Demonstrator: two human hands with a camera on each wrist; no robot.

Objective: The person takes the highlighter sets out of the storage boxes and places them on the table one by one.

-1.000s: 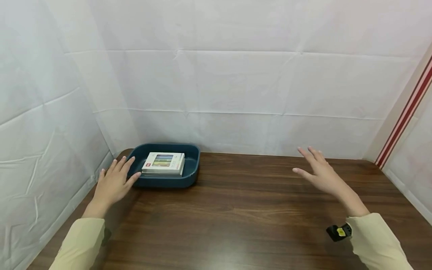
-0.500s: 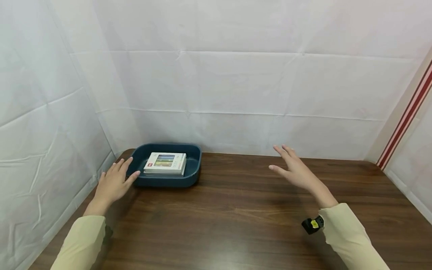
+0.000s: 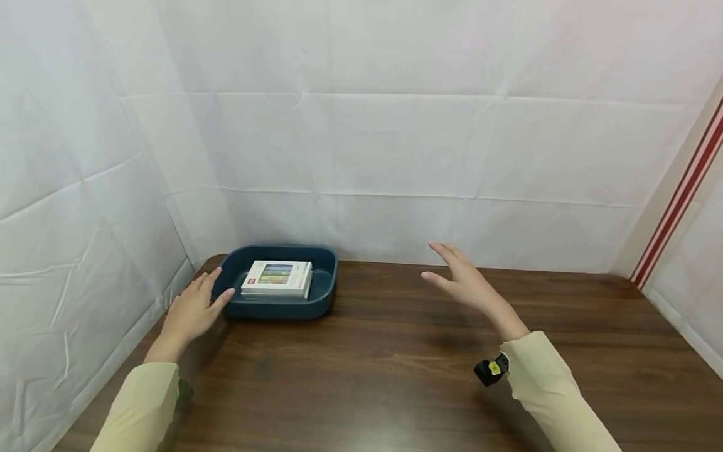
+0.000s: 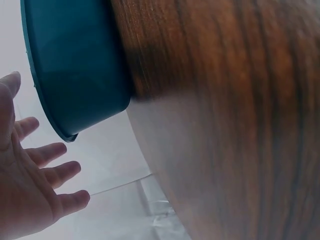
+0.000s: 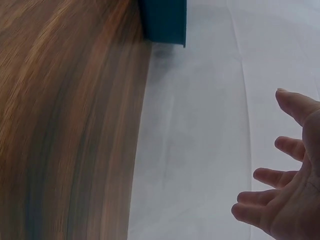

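A dark teal tray (image 3: 324,292) sits at the back left of the brown wooden table (image 3: 395,370). Inside it lies a stack of white boxes (image 3: 277,279) with coloured stripes printed on top. My left hand (image 3: 193,307) hovers beside the tray's near left corner with its fingers spread and straight, holding nothing. My right hand (image 3: 460,280) is raised over the middle of the table, fingers straight and pointing towards the tray, well apart from it. The left wrist view shows the tray's wall (image 4: 75,70) beside my left hand (image 4: 30,185). A corner of the tray (image 5: 163,21) appears far off in the right wrist view.
White paper walls (image 3: 395,157) enclose the table at the back and on the left. A red-striped post (image 3: 678,194) runs up at the right. A small black and yellow device (image 3: 489,369) sits on my right wrist.
My right hand has moved leftwards across the table towards the tray. My left hand has stayed by the tray's near left corner.
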